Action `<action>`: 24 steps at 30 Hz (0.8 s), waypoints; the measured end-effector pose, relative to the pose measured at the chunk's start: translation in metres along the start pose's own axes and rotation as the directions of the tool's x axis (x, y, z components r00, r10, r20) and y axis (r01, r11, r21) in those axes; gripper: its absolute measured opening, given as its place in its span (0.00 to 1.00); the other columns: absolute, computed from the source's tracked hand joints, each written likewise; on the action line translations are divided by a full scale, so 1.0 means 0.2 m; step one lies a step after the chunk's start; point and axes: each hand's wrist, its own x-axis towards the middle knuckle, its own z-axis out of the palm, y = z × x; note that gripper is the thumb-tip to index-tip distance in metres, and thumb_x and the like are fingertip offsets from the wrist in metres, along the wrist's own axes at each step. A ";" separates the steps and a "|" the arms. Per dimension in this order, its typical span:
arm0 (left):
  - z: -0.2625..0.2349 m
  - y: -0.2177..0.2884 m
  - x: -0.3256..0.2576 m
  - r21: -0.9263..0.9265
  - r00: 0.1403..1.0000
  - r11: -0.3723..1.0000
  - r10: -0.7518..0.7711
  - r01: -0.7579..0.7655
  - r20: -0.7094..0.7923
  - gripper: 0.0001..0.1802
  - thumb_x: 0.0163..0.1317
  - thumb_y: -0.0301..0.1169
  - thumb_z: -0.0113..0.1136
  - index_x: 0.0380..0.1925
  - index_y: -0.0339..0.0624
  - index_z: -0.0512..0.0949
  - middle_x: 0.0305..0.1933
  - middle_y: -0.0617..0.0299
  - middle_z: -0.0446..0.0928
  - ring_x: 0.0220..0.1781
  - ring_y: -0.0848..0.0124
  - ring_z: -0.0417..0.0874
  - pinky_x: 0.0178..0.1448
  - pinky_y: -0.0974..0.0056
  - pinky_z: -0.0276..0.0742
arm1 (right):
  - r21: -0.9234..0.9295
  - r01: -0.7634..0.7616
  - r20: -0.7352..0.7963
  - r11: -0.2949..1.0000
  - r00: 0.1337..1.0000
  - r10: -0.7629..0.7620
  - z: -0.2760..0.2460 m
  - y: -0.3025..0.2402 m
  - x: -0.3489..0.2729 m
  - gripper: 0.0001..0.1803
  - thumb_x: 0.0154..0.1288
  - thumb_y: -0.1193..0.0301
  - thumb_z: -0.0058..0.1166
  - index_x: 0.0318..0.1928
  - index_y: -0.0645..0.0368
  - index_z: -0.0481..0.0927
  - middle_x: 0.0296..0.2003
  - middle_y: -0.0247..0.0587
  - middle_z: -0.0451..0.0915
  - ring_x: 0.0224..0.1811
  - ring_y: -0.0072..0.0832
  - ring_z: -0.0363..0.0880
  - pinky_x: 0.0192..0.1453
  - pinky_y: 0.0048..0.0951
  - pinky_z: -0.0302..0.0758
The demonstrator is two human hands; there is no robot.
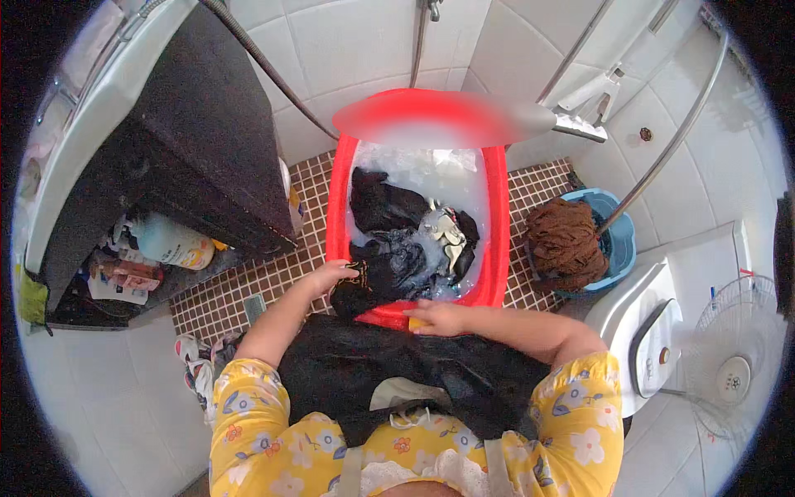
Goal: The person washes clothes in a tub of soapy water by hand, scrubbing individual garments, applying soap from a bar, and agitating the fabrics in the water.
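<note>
A red tub (495, 215) stands in front of me, holding cloudy, sudsy water. Wet black clothes (385, 205) and a pale patterned cloth (450, 240) lie heaped in it. My left hand (328, 278) is closed on the edge of a black garment (364, 277) draped over the tub's near left corner. At the near rim, my right hand (440, 317) is curled over a small yellow block (416, 324), mostly hidden under the fingers. A black apron (331, 356) covers my lap below both hands.
Right of the tub, a blue basin (617, 240) holds a brown mop head or cloth (567, 244). A white toilet (629, 331) and a fan (733, 381) stand near right. A dark cabinet (199, 124) with bottles (170, 240) is at left. Brown tiles (310, 186) cover the floor.
</note>
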 end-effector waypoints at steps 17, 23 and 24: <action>-0.15 -0.18 0.13 0.300 0.954 0.945 0.201 -0.129 -0.222 0.07 0.55 0.29 0.58 0.31 0.38 0.75 0.26 0.68 0.73 0.30 0.77 0.71 0.36 0.70 0.68 | -0.262 -0.150 -0.582 0.953 0.812 -0.032 -0.11 0.27 0.33 0.34 0.48 0.57 0.62 0.54 0.57 0.68 0.41 0.52 0.68 0.43 0.47 0.70 0.46 0.43 0.71; -0.10 -0.14 0.21 0.355 0.953 0.916 0.257 -0.187 -0.161 0.06 0.56 0.29 0.57 0.32 0.39 0.74 0.27 0.68 0.73 0.31 0.78 0.71 0.37 0.70 0.67 | 0.223 -0.548 -0.448 0.806 0.677 0.584 0.02 0.67 0.59 0.37 0.44 0.66 0.63 0.56 0.60 0.63 0.38 0.59 0.76 0.41 0.49 0.77 0.46 0.43 0.73; -0.14 -0.18 0.18 0.320 0.958 0.936 0.215 -0.147 -0.190 0.06 0.56 0.27 0.56 0.33 0.38 0.74 0.29 0.68 0.73 0.34 0.77 0.72 0.41 0.71 0.68 | 0.224 -0.538 -0.432 0.813 0.693 0.577 0.03 0.66 0.64 0.37 0.44 0.66 0.63 0.56 0.60 0.63 0.38 0.59 0.76 0.41 0.49 0.77 0.46 0.43 0.73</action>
